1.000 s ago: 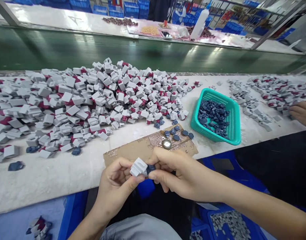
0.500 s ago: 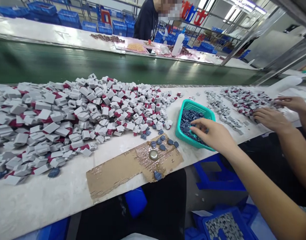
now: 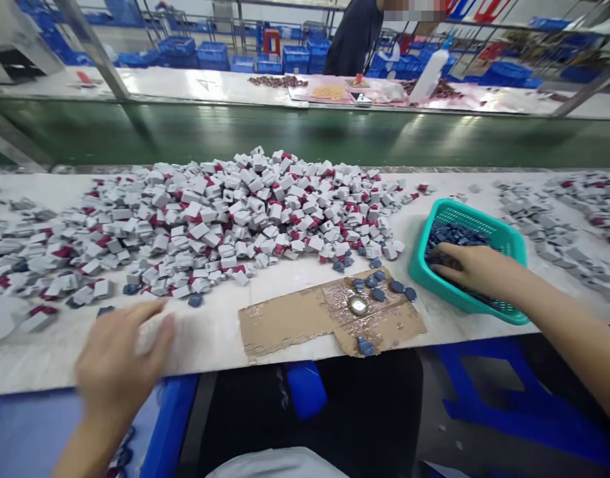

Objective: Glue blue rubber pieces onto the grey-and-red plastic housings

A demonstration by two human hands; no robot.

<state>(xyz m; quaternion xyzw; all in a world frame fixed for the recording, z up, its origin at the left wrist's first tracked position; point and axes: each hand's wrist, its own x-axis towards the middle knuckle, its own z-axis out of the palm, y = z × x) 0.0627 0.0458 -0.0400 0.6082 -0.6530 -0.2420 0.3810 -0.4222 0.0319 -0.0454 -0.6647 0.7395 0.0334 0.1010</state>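
Note:
My right hand (image 3: 471, 269) reaches into a green plastic basket (image 3: 418, 262) of small dark blue pieces (image 3: 457, 234). Its fingers are curled down among them, and whatever the fingertips pinch is hidden. My left hand (image 3: 118, 352), smeared by motion, hovers by the front edge of the white table with thumb and fingers bent; what it may hold is unclear. Behind it spreads a large heap of light grey block-like parts (image 3: 210, 226), with dark red ones mixed in. Between the hands lies a wet piece of cardboard (image 3: 285, 322) bearing a small round metal cap (image 3: 357, 305) and several blue pieces (image 3: 378, 293).
Flat grey parts (image 3: 548, 229) lie right of the basket. A green conveyor belt (image 3: 285, 136) runs behind the table. Across it, a person (image 3: 352, 40) stands near a white squeeze bottle (image 3: 429, 74). Below the front edge are a blue stool (image 3: 526, 425) and a blue bin (image 3: 172, 425).
The view has swung left, so the neighbour's hands have left the picture. My left hand has come into view at the lower left. My right hand has dipped deeper into the basket.

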